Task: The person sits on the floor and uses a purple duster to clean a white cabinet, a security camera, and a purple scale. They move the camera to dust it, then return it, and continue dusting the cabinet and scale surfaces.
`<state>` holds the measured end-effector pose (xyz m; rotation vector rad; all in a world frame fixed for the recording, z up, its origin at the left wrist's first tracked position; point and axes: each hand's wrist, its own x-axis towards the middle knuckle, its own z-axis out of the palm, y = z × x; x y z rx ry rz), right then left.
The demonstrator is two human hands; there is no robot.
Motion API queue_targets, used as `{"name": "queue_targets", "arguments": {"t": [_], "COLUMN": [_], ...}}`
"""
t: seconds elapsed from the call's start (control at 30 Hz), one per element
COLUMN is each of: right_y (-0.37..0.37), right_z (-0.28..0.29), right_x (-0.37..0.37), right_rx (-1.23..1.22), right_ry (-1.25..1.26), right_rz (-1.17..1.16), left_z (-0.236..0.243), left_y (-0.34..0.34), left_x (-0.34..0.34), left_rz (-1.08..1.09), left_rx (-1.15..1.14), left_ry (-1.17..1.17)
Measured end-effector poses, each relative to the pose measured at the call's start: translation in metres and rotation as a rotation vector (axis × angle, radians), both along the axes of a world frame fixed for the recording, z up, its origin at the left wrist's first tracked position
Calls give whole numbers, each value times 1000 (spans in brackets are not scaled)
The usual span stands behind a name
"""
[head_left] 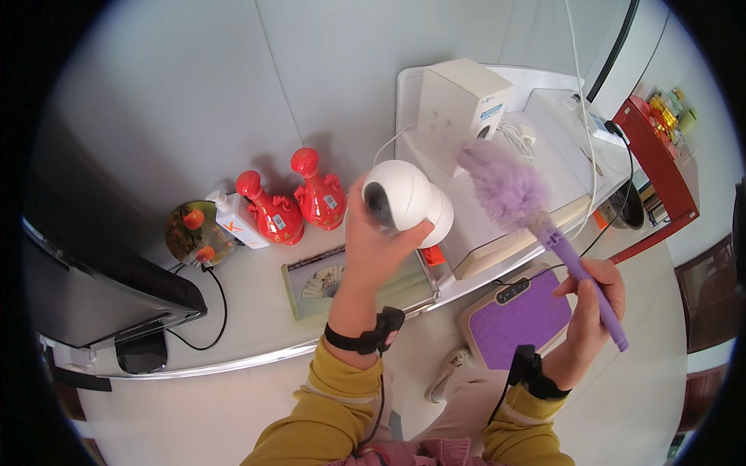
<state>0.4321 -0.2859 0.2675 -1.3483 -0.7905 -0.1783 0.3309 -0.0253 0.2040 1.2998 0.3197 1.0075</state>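
Two hands of yours are occupied in the head view. Your left hand (373,248) grips a round white device with a dark face (408,198), thumb across its near side; the device is above the counter (256,326), in front of a white box (451,109). Your right hand (592,307) is closed around the handle of a purple fluffy duster (550,235), whose head is just right of the device, apart from it. On the box you can see blue print along one side and small grey icons on the front. Left of your left hand, two red vases (321,194) each carry a small pale label, too fine to read. Beside them, a white pump bottle (237,221) bears an orange mark. Below, a purple-topped platform (517,318) has a dark panel with tiny markings.
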Motion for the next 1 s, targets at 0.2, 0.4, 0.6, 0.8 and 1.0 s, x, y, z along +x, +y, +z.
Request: {"name": "queue_targets", "arguments": {"t": [0.2,0.4,0.6,0.8,1.0], "right_y": [1,-1,0,-3,3], "right_z": [1,3,2,2,7], "right_x": [1,-1,3,0,-9], "right_rx": [6,135,-105,-25,-203], "right_ry": [-146,69,-194,-206,-218], "right_rz": [172,6,124,84,277], "left_z": [5,10,7,4,2], "left_y": [-1,0,-1,0,0], "left_x": [-3,-7,-8,-7,-9], "left_rz": [-24,-119,-93,-68,-73], "left_rx": [-39,-80,-140,-148,-31], "left_ry": [-82,-219,-174,-148,-125]}}
